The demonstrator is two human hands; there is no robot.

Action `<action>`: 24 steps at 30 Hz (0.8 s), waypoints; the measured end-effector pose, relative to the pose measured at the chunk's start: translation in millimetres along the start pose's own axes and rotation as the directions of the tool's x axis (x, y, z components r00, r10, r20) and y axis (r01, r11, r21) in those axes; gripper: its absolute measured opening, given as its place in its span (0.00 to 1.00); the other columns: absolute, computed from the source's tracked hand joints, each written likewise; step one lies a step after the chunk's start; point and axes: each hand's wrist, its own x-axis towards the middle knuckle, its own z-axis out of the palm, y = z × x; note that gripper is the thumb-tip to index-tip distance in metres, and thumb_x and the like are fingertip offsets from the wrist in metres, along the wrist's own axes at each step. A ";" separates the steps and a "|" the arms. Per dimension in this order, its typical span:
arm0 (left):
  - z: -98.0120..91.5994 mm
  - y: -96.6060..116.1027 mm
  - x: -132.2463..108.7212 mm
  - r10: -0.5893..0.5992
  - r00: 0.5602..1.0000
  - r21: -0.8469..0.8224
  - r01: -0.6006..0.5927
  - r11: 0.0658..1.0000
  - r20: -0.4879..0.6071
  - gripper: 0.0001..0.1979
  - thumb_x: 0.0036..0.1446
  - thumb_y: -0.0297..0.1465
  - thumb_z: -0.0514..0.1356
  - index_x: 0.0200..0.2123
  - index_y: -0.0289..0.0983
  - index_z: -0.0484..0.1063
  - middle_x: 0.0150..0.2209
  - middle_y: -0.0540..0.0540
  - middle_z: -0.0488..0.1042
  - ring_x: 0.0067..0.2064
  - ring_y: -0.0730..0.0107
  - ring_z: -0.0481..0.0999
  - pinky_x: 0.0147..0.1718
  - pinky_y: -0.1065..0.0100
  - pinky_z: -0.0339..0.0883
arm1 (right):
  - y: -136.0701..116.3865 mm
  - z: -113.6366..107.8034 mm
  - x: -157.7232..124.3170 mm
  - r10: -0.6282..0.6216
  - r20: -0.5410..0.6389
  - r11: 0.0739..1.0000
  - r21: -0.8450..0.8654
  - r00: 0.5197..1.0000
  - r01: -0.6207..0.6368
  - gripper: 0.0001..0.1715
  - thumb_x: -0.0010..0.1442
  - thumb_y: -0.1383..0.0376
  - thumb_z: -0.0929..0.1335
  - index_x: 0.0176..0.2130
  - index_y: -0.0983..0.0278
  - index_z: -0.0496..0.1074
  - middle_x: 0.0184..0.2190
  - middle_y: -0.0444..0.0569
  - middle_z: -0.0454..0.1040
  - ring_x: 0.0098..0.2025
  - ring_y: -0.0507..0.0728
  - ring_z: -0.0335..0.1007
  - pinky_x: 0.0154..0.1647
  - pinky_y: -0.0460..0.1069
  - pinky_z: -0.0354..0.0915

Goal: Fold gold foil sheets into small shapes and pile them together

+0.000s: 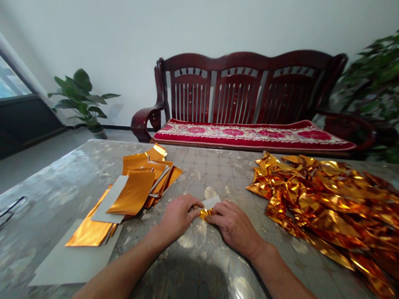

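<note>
Left hand (178, 217) and right hand (232, 226) are together mid-desk, fingers closed on a small folded gold foil piece (203, 214) from either side. Left fingers (192, 211) and right fingers (218, 215) both clamp it, and a white paper strip (212, 203) sticks up and back from the foil. The piece is held just above the desk (198, 169), between the two piles.

Left of the hands: loose stack of gold foil sheets (149, 169) with grey cards (109, 198) mixed in, and a larger grey board (72, 258) under its near edge. Right: big heap of crumpled gold foil (322, 212). Glasses (1, 216) lie at the far-left desk edge.

Behind the desk: dark red wooden bench (242, 81) with red floral cushion (249, 135), potted plant (79, 98) to its left, leafy plant (377, 82) to its right.
</note>
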 end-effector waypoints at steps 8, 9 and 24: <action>6.9 6.4 -6.2 0.177 0.982 0.265 -0.152 0.952 -0.072 0.08 0.65 0.31 0.56 0.37 0.41 0.76 0.36 0.48 0.74 0.40 0.66 0.72 0.40 0.67 0.62 | -3.3 1.4 -0.2 0.034 -0.038 0.999 0.017 0.999 -0.033 0.12 0.67 0.68 0.64 0.44 0.58 0.76 0.34 0.47 0.73 0.39 0.57 0.65 0.41 0.51 0.58; 7.2 9.0 -7.4 0.216 0.975 0.312 -0.190 0.931 -0.050 0.09 0.65 0.31 0.56 0.37 0.41 0.76 0.36 0.48 0.74 0.40 0.65 0.72 0.40 0.66 0.62 | -4.2 1.5 -0.7 0.060 -0.053 0.998 0.040 0.997 -0.058 0.11 0.67 0.68 0.64 0.44 0.58 0.75 0.34 0.47 0.73 0.39 0.57 0.65 0.41 0.51 0.59; 36.5 41.3 -40.0 0.242 0.968 0.553 -0.237 0.799 0.066 0.27 0.59 0.40 0.63 0.57 0.32 0.67 0.57 0.35 0.71 0.57 0.49 0.69 0.55 0.53 0.62 | -0.6 1.2 1.4 0.261 -0.153 0.965 0.050 0.953 -0.257 0.13 0.60 0.71 0.68 0.46 0.60 0.73 0.44 0.51 0.75 0.47 0.61 0.67 0.49 0.55 0.63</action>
